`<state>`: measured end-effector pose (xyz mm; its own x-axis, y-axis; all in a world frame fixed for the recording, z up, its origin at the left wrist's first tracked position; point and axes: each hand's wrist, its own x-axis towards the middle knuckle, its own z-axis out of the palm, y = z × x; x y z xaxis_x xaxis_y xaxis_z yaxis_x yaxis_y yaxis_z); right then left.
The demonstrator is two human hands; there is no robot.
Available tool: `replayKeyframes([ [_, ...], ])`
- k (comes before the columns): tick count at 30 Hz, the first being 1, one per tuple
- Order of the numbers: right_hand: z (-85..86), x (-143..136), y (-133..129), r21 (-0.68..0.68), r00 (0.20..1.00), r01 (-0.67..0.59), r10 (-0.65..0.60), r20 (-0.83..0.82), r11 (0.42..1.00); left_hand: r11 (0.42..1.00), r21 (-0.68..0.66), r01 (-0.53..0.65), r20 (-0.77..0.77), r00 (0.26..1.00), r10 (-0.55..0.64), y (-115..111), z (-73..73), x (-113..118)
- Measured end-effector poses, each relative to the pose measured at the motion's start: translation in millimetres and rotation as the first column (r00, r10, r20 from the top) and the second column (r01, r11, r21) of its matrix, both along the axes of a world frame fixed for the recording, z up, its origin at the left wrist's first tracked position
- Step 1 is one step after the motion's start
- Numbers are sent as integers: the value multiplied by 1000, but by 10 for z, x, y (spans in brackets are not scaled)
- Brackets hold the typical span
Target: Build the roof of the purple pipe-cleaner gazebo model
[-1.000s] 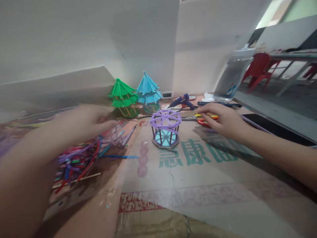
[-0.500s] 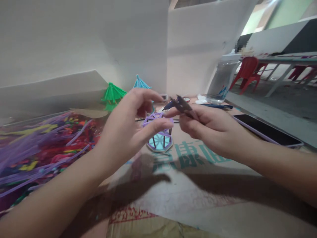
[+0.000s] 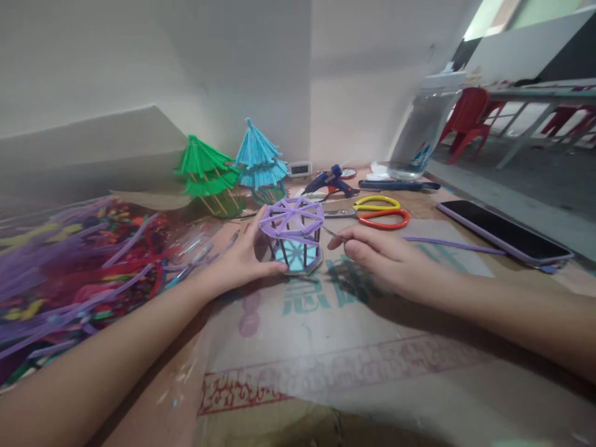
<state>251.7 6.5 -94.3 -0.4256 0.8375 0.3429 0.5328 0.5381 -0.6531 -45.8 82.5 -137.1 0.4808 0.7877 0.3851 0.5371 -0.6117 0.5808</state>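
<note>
A small eight-sided pavilion frame stands upright on the table, with purple pipe-cleaner spokes on top, dark posts and a light-blue base. My left hand is curled around its left side, thumb at the base's front edge and fingers partly hidden behind. Just to its right, my right hand pinches a thin pointed tool, its tip close to the frame's upper right; its exact kind is unclear. Scissors with yellow and red handles lie behind the right hand. A purple pipe cleaner rests to the right.
Green and blue roofed models stand at the back, near a blue glue gun. A bag of colourful pipe cleaners lies left. On the right are a phone, a dark-blue cutter-like tool and a water bottle.
My left hand has come down from the air onto the frame's left side. My right hand has lowered, bringing the tool beside the frame. The scissors and purple pipe cleaner have come into sight.
</note>
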Motion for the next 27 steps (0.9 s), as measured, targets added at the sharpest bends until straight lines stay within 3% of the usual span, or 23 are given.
replayKeyframes([
  [2, -85, 13, 73, 118, 994, 25, -37, 101, 993, 1000, 10, -10, -10, 1000, 10, -47, 9, 65],
  [6, -173, 127, 215, 299, 959, 124, -192, 208, 946, 996, 5, 86, 14, 996, -86, -125, 73, 151],
  [11, 39, 222, 237, 387, 942, 121, -229, 244, 914, 998, -3, 58, 34, 998, -58, -207, 69, 198],
  [14, 155, 196, 186, 235, 978, 112, -149, 146, 965, 997, 39, 70, 39, 997, -71, -228, 57, 208],
  [16, 155, 157, 139, 69, 999, 37, -40, 36, 997, 997, 62, 55, 43, 997, -58, -231, 62, 212],
  [18, 95, 119, 96, -102, 996, -61, 54, -70, 993, 996, 93, 12, 54, 998, -17, -232, 73, 214],
  [22, -77, 86, 81, -339, 956, -200, 107, -274, 919, 987, 155, -50, 82, 996, 37, -228, 85, 210],
  [27, -181, 101, 167, -495, 823, -440, 115, -557, 749, 976, 215, -41, 64, 998, 28, -208, 67, 195],
])
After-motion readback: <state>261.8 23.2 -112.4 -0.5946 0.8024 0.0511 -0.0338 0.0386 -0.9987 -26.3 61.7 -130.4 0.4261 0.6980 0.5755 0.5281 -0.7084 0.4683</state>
